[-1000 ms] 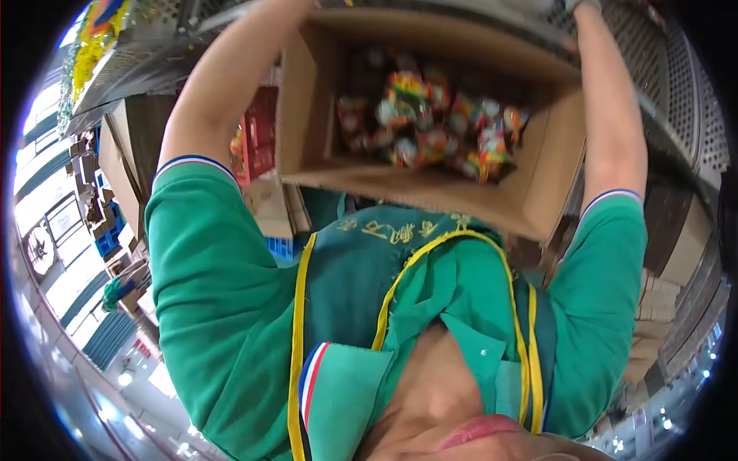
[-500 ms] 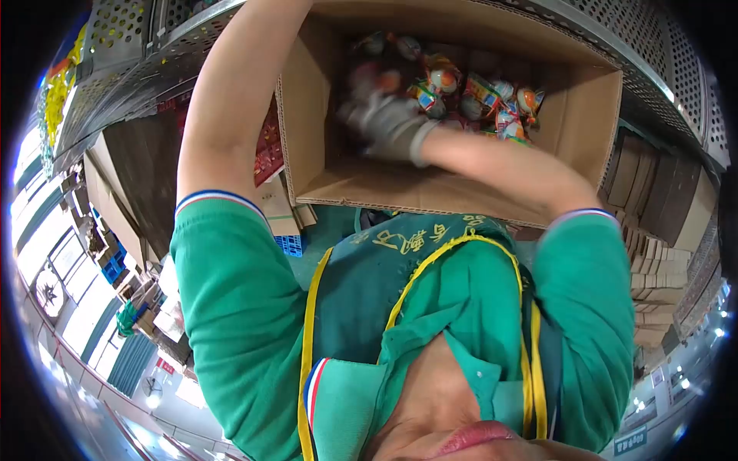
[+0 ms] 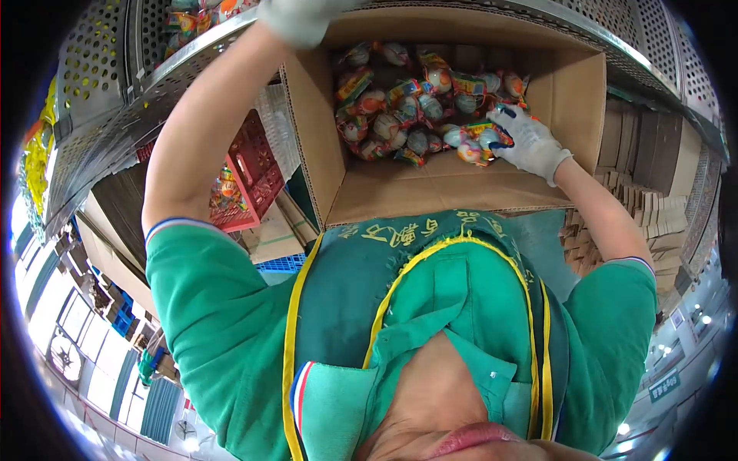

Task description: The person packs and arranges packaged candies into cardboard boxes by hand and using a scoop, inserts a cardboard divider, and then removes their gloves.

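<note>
My right hand (image 3: 526, 144), in a pale glove with dark fingertips, is inside the right part of an open cardboard box (image 3: 430, 188). Its thumb and fingers close on a shiny egg-shaped packet (image 3: 475, 146) in clear, colourful wrapping. Several similar wrapped packets (image 3: 388, 127) lie loose across the box floor to its left. At the top left, beyond the box corner, my left hand (image 3: 301, 21) wears a glove too. The frame edge cuts it off, so its fingers and anything in them are hidden.
A perforated metal shelf (image 3: 111, 65) runs behind the box, with more wrapped packets (image 3: 184, 31) at upper left. A red plastic crate (image 3: 257, 173) holding packets stands left of the box. Stacked cardboard (image 3: 626, 223) lies to the right. A person (image 3: 147, 361) is far back at left.
My right hand has moved from the left of the box to its right side, uncovering packets there. My left hand has come partly into view at the top.
</note>
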A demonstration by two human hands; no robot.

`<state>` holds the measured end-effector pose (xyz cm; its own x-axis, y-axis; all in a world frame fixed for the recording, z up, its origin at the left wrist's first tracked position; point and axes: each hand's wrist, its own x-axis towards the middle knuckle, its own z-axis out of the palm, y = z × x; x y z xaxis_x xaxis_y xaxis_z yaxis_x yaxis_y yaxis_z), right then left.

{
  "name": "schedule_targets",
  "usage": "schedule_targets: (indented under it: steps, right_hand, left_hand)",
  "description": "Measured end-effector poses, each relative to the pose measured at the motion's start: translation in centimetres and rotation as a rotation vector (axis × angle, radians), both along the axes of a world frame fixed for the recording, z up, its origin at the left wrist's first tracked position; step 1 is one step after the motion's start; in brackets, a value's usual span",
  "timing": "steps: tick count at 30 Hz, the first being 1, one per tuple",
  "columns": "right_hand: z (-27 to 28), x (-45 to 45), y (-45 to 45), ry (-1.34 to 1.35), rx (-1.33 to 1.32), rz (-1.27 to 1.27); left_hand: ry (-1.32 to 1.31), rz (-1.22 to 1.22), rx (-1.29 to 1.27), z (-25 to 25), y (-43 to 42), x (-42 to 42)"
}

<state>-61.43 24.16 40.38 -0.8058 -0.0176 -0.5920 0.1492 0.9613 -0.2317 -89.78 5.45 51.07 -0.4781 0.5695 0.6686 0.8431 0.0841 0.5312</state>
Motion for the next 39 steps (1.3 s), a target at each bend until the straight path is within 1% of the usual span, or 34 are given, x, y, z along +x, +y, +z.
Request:
schedule_targets:
  steps: [1,2,4,5,6,7,8,9,10,12,13,14,15,16,18,19,20,21,23,24,25,27,28,30,31,32,33,34,36,37,38,39]
  right_hand:
    - [1.9,-2.2,-0.9,-0.131,0.089,-0.092]
    - [1.2,-2.5,-0.9,-0.124,0.086,-0.093]
    - [-0.8,-2.3,-0.7,-0.166,0.035,-0.028]
    - [-1.0,-2.4,-0.8,-0.218,0.032,0.034]
    - [-1.2,-2.3,-0.4,-0.210,0.037,0.035]
    - [-1.8,-2.1,-0.2,-0.328,-0.013,0.124]
    - [-2.1,-1.6,-0.3,-0.456,-0.075,0.210]
    - [-1.0,-1.2,-0.2,-0.469,-0.110,0.113]
    - [-1.0,-1.4,0.5,-0.469,-0.111,0.108]
    - [-1.2,-1.8,1.6,-0.378,-0.014,0.117]
    - [1.2,-3.9,1.8,-0.274,-0.002,0.003]
    - [-1.1,-4.1,3.1,-0.026,0.017,-0.014]
    - [-1.4,-5.5,3.4,0.016,0.095,-0.064]
    - [-3.0,-6.7,3.9,0.014,0.094,-0.076]
    - [-6.2,-7.8,4.3,-0.161,0.082,-0.185]
    - [-7.0,-6.7,3.8,-0.170,0.082,-0.187]
    - [-7.4,-5.6,3.1,0.002,0.141,-0.198]
    - [-7.8,-5.0,2.6,0.173,0.197,-0.204]
    - [-9.6,-4.1,3.8,0.106,0.169,-0.226]
    - [-9.3,-4.4,4.1,0.052,0.142,-0.245]
    - [-8.9,-4.5,4.4,0.053,0.147,-0.239]
    - [-4.9,-6.0,4.1,-0.022,0.145,-0.315]
    - [-3.6,-6.5,4.2,-0.023,0.143,-0.306]
    - [-2.0,-6.7,4.4,0.055,0.083,-0.426]
    - [-2.3,-6.7,5.0,0.083,0.020,-0.483]
    - [-2.5,-6.4,4.9,0.076,0.019,-0.485]
    - [-2.5,-6.5,5.3,0.143,0.031,-0.429]
    - [-2.5,-6.9,5.8,0.219,0.046,-0.370]
    - [-2.3,-6.6,5.9,0.249,0.047,-0.394]
    - [-1.9,-6.5,6.2,0.219,0.035,-0.434]
    - [-1.7,-6.5,6.4,0.194,0.025,-0.472]
    - [-2.0,-6.2,6.7,0.198,0.031,-0.474]
  left_hand:
    - [0.018,-0.135,-0.002,0.2,-1.0,1.3]
    - [-0.042,-0.236,-0.131,0.1,-2.0,3.1]
    - [0.058,-0.388,-0.268,-0.1,-0.5,6.0]
    - [-0.002,-0.398,-0.401,-1.3,0.5,7.6]
    - [-0.066,-0.429,-0.662,-3.6,1.9,8.7]
    - [-0.092,-0.466,-0.741,-5.7,3.4,9.5]
    - [0.097,-0.487,-0.928,-7.1,4.9,10.1]
    - [0.182,-0.469,-0.853,-10.0,5.8,10.3]
    - [0.184,-0.474,-0.852,-13.0,6.4,10.0]
    - [0.482,-0.358,-0.799,-18.8,6.9,10.0]
    - [0.475,-0.362,-0.799,-21.0,6.4,10.4]
    - [0.376,-0.270,-0.842,-22.9,5.3,10.7]
    - [0.280,-0.184,-0.885,-23.8,4.6,10.8]
    - [0.283,-0.196,-0.884,-23.3,4.3,10.6]
    - [0.220,-0.043,-0.932,-21.6,3.6,11.1]
    - [0.214,-0.049,-0.931,-22.5,3.6,11.3]
    - [0.142,-0.002,-0.934,-24.1,3.7,11.4]
    - [0.068,0.046,-0.937,-24.6,3.7,11.3]
    - [0.019,0.046,-0.976,-24.6,3.9,11.1]
    - [-0.021,0.057,-1.011,-23.9,4.4,10.7]
    - [-0.024,0.062,-1.005,-22.8,4.7,10.5]
    - [-0.184,0.113,-0.925,-20.0,5.3,10.5]
    - [-0.189,0.121,-0.926,-19.7,5.6,11.0]
    - [-0.535,0.024,-0.675,-19.0,6.2,12.0]
    - [-0.538,0.027,-0.683,-18.6,6.2,12.1]
    - [-0.606,-0.158,-0.821,-17.8,6.7,12.1]
    - [-0.660,-0.343,-0.942,-17.4,7.3,11.9]
    - [-0.648,-0.338,-0.930,-17.7,7.6,11.7]
    - [-0.549,-0.281,-0.976,-19.3,7.1,12.9]
    - [-0.626,-0.238,-0.937,-20.3,7.2,13.1]
    - [-0.626,-0.241,-0.935,-20.8,7.5,13.6]
    - [-0.620,-0.115,-0.876,-21.3,8.0,13.9]
